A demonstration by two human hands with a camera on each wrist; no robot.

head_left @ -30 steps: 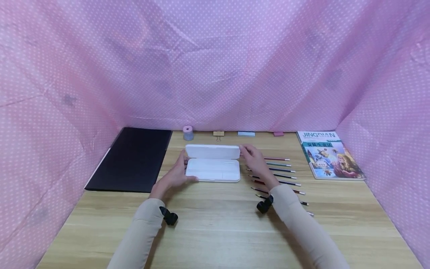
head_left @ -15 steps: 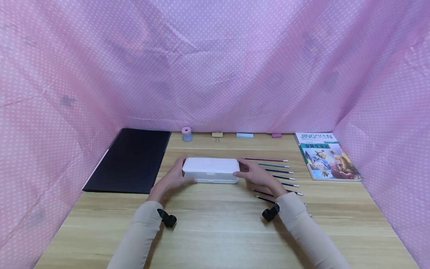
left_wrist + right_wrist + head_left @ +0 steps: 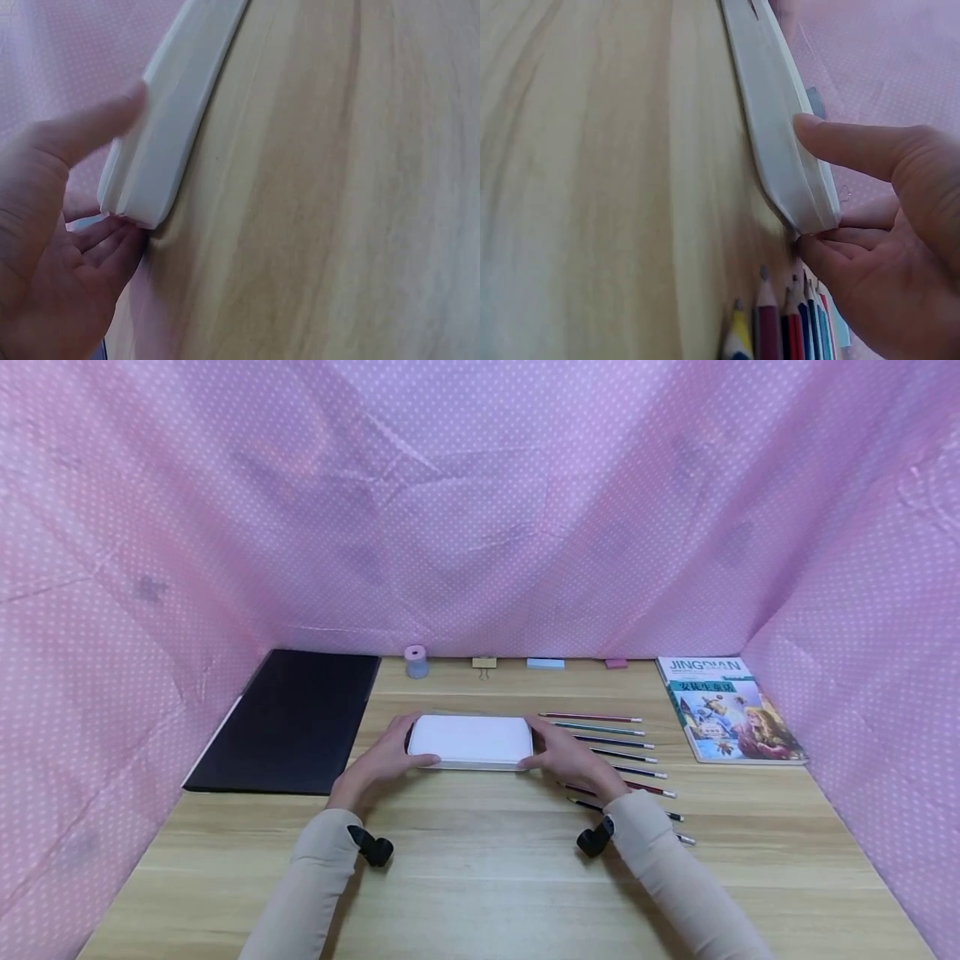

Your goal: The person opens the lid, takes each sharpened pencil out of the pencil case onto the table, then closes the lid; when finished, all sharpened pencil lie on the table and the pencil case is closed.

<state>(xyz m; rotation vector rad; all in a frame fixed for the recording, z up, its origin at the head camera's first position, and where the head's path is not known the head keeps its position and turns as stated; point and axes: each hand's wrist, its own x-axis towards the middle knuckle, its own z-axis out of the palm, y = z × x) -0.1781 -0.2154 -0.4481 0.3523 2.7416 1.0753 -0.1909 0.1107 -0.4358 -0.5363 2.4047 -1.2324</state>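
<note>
A white pencil case (image 3: 472, 742) lies flat on the wooden table with its lid down. My left hand (image 3: 382, 755) grips its left end, the thumb over the front edge and the fingers round the side. At the other end my right hand (image 3: 568, 755) holds it the same way. The left wrist view shows the left thumb at the lid rim of the case (image 3: 161, 135), fingers low at its corner. In the right wrist view the right thumb (image 3: 847, 142) presses the lid seam. Several pencils (image 3: 600, 727) lie in a row beside and partly under the right forearm.
A black folder (image 3: 288, 722) lies at the left. Along the back stand a pink-and-blue roll (image 3: 416, 662), a binder clip (image 3: 484, 663), a light blue block (image 3: 545, 664) and a pink block (image 3: 616, 664). A picture book (image 3: 731, 714) lies at the right, before pink dotted cloth (image 3: 480, 527).
The pencil case's raised lid has come down toward me and now lies over the base. My right hand moved from the lid's top corner to the case's right end. The left hand stayed.
</note>
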